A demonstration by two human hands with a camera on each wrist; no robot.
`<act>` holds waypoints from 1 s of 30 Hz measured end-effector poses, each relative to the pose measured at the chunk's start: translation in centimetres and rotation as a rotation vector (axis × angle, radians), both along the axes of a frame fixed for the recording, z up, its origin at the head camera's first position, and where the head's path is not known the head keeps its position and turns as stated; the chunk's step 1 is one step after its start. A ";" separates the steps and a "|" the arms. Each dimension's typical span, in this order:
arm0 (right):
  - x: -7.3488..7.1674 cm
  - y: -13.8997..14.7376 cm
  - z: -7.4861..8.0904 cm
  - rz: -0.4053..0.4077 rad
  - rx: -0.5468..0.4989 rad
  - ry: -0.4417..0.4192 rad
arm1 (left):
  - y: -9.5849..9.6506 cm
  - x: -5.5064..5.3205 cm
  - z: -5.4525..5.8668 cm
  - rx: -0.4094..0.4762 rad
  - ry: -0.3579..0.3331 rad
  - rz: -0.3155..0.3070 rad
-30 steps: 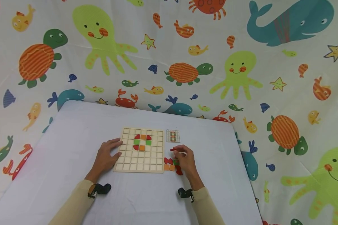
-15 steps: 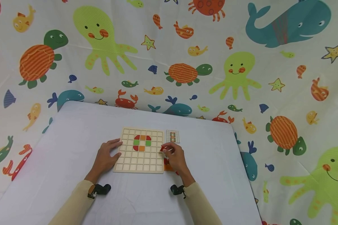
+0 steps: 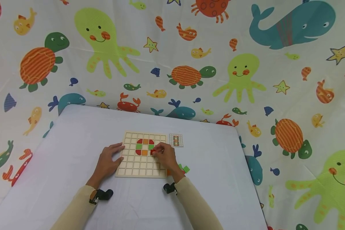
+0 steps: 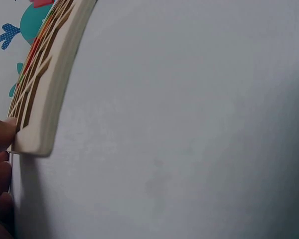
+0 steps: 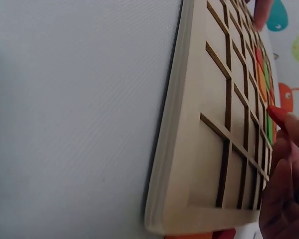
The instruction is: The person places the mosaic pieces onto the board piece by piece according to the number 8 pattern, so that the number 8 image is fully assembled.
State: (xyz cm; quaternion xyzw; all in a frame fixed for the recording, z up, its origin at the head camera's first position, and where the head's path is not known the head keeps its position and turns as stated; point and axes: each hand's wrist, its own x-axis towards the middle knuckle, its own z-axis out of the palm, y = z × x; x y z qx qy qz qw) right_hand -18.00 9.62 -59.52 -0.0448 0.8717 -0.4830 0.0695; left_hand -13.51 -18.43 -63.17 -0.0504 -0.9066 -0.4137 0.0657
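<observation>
Board [image 3: 141,165]: pale wood, square grid; tiles [image 3: 144,152] on it red, orange and green, held tile [image 3: 152,152] red. Far curtain [image 3: 172,54] white, printed with multicoloured sea animals [image 3: 93,19] (turtle shells [image 3: 186,75] orange, striped). Tablecloth [image 3: 143,204] plain white, sleeves [image 3: 74,207] beige.

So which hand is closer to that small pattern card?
Right. The right hand, pinching a red piece over the board, is below and left of the card in the head view; the left hand is at the board's left edge, farther off.
</observation>
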 end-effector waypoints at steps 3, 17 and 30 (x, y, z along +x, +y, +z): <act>-0.2 -0.7 -0.1 -0.018 0.057 0.001 | 0.0 0.0 -0.3 -0.005 -0.001 0.002; -0.3 -2.3 1.0 -0.061 0.260 -0.013 | 0.1 -0.1 -0.2 -0.004 -0.005 0.001; -0.2 -1.1 0.1 -0.039 0.149 -0.018 | 0.0 0.0 0.0 -0.006 -0.010 0.003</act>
